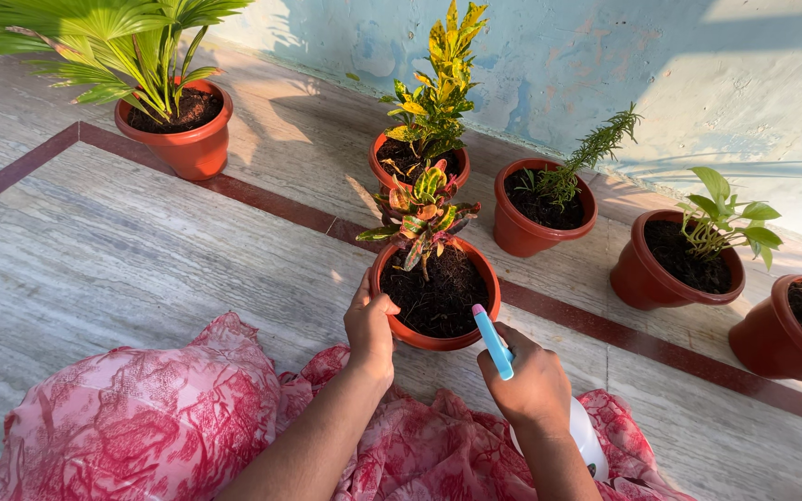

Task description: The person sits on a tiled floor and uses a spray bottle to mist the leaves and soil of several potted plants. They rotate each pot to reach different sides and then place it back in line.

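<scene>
My left hand (369,327) grips the near left rim of a terracotta pot (424,339) that holds dark soil and a small croton with red, green and yellow leaves (422,213). My right hand (531,382) holds a spray bottle with a blue nozzle and trigger (493,341) and a white body (586,436). The nozzle points at the soil, just over the pot's near right rim.
Several more terracotta pots stand on the stone floor: a palm (178,130) at far left, a yellow-green croton (410,158) behind, a thin herb (542,209), and two leafy pots (675,264) (795,329) along the pale blue wall. Pink patterned cloth (169,417) covers my knees.
</scene>
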